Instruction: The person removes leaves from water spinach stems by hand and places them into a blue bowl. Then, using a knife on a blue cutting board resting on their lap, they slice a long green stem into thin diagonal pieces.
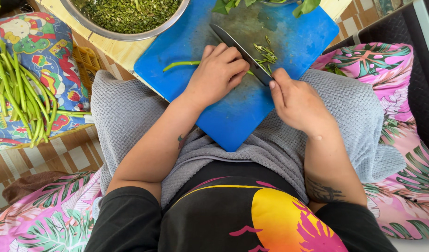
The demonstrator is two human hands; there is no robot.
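A blue cutting board [233, 116] rests on my lap over a grey towel [125, 112]. My left hand [216, 72] presses down on a green long bean [181, 64] lying across the board. In my right hand [296, 100] is a dark-bladed knife [237, 46], its blade angled up and to the left beside my left fingers. Small cut bean pieces [265, 53] lie just right of the blade.
A metal bowl of chopped greens [125, 16] stands at the top left on a wooden surface. A bunch of whole long beans [23, 98] lies on a colourful cloth at the left. Green leaves [307, 5] sit at the board's top edge. Pink floral cushions surround me.
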